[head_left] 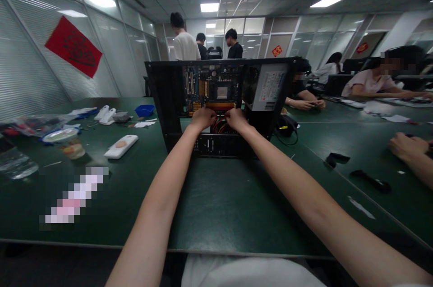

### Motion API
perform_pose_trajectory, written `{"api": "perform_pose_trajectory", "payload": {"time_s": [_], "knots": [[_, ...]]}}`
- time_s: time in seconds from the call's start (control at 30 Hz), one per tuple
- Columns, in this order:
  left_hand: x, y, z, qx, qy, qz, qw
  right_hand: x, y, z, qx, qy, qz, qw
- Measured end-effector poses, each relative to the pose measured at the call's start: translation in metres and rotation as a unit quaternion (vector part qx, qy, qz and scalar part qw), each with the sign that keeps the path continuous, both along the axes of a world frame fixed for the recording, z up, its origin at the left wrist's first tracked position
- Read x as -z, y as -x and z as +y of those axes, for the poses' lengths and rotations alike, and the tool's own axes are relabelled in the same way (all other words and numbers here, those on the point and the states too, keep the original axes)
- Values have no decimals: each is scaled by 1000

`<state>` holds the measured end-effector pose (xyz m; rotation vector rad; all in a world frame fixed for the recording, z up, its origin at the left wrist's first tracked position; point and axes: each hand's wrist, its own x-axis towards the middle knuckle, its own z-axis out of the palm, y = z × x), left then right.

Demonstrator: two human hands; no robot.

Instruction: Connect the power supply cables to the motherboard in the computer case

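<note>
A black computer case (pixel 158 97) stands with its side off on the green table in front of me. Inside it are a motherboard (pixel 208 80) with a bare silver processor (pixel 222 93) and, at the upper right, a power supply (pixel 269 88). Both hands reach into the case below the processor. My left hand (pixel 202 119) is closed at the left end of the orange-and-red memory slots (pixel 220 106); my right hand (pixel 237 119) is closed at their right end. What the fingers pinch is hidden. Red and dark cables (pixel 221 125) lie between the hands.
On the left are a white power bank (pixel 122 146), a plastic cup (pixel 71 145), a water bottle (pixel 15 161) and a blue tray (pixel 145 110). Black pieces (pixel 371 181) lie on the right, near another person's hand (pixel 407 146). Several people are around the room.
</note>
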<state>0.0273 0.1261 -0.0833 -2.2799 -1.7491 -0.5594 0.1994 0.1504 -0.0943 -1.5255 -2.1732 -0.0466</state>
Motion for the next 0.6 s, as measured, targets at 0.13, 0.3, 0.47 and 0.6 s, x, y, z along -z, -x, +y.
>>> {"api": "perform_pose_trajectory", "payload": {"time_s": [0.13, 0.3, 0.47, 0.6], "knots": [[1, 0, 2, -1, 3, 3, 1000, 1, -1, 3, 6, 1, 5, 1000], [3, 1, 6, -6, -2, 0, 1000, 3, -1, 5, 4, -1, 10, 1000], [1, 1, 3, -17, 6, -10, 1000, 3, -1, 1, 0, -3, 10, 1000], [-1, -1, 1, -13, -3, 1, 1000, 3, -1, 0, 4, -4, 11, 1000]]}}
